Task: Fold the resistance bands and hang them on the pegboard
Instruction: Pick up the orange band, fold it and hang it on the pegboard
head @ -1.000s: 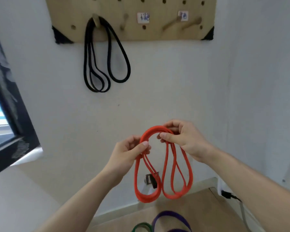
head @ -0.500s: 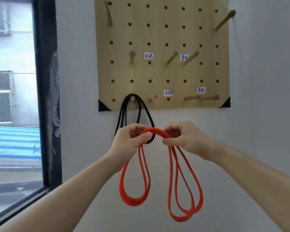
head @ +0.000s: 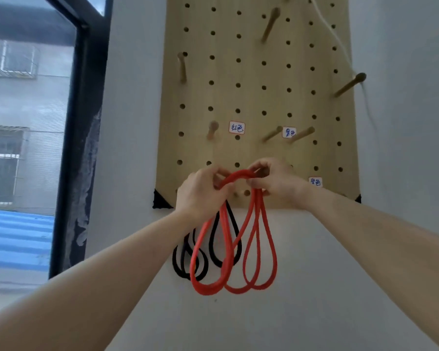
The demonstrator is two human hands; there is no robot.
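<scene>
Red resistance band (head: 208, 290) is folded. My left hand (head: 200, 192) and right hand (head: 276, 183) each pinch its gathered top, slightly apart. This leaves a short arch open between them, which I judge wide enough to slip over a peg. I hold the band at the lower edge of the pegboard (head: 264, 97), its loops hanging free in front of the black band (head: 180, 273) already hung there. A bare wooden peg (head: 212, 129) sits above, slightly left, beside a handwritten label (head: 237, 127). It is the likely target.
</scene>
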